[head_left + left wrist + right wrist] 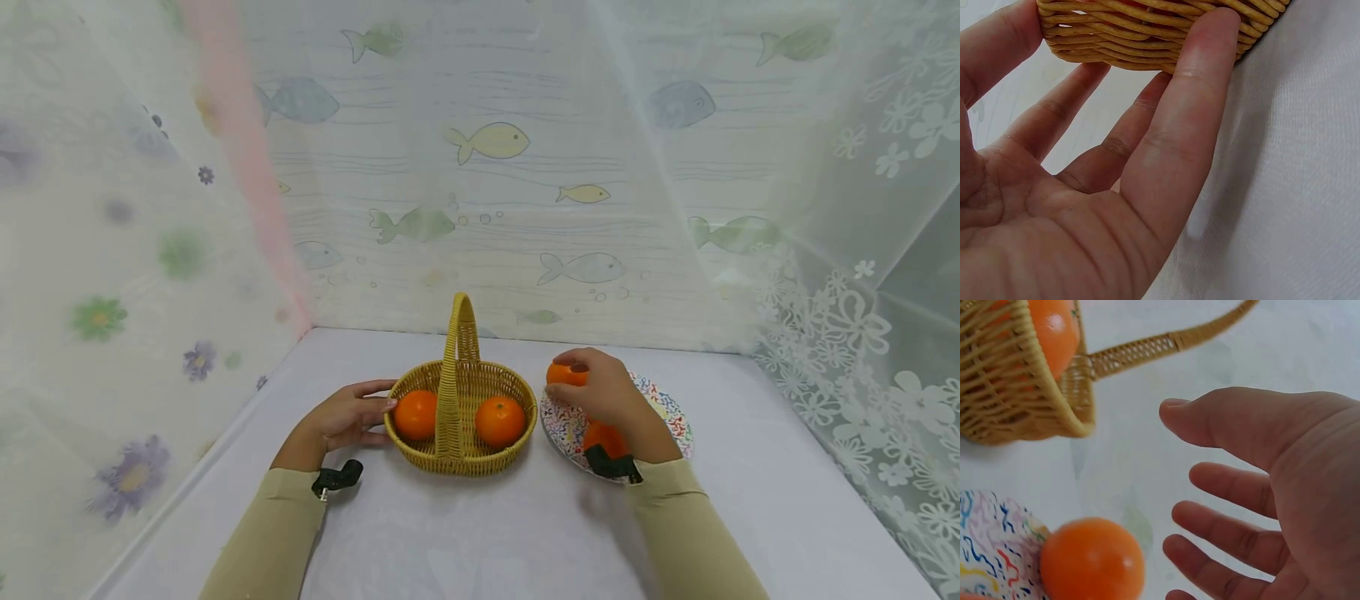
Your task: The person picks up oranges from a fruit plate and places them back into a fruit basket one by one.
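A yellow wicker basket with a tall arched handle stands in the middle of the table. Inside lie two oranges, one left of the handle and one right of it. My left hand touches the basket's left end, its fingers spread along the woven wall. Over a patterned plate is my right hand, thumb and fingers apart. It is near an orange at the plate's far left edge; the right wrist view shows that orange outside the fingers. Another orange is partly hidden under the wrist.
A white cloth covers the table. Behind it hangs a sheer curtain printed with fish, and flowered netting stands on the right. Each wrist carries a dark camera mount.
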### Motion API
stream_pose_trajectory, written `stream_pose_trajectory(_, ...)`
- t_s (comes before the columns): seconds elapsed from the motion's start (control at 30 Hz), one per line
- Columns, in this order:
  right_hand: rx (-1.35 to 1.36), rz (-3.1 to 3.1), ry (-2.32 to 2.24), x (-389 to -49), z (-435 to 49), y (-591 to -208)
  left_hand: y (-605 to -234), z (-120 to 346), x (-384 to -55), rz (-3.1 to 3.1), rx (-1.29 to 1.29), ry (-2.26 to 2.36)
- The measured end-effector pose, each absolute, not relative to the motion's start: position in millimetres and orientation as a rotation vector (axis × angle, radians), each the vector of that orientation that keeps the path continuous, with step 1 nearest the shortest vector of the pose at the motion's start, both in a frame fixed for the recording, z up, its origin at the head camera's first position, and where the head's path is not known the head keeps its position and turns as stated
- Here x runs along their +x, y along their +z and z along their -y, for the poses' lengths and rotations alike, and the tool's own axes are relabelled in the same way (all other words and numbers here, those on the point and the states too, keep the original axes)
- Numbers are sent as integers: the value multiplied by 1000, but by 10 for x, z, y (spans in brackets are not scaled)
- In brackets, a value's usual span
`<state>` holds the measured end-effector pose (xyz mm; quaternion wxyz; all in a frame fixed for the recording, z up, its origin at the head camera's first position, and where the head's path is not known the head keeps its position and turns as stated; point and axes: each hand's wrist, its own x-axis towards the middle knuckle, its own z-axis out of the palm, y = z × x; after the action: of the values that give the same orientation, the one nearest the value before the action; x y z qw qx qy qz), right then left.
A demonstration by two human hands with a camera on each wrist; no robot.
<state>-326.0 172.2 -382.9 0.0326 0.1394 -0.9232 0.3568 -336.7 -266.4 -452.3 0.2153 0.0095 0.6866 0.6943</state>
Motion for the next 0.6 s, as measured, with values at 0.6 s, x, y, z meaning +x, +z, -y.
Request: stream_pose_trajectory(0.6, 190, 2949, 1114, -3352, -2283, -3822, -4538, 2674, -3369, -1901, 42, 1932)
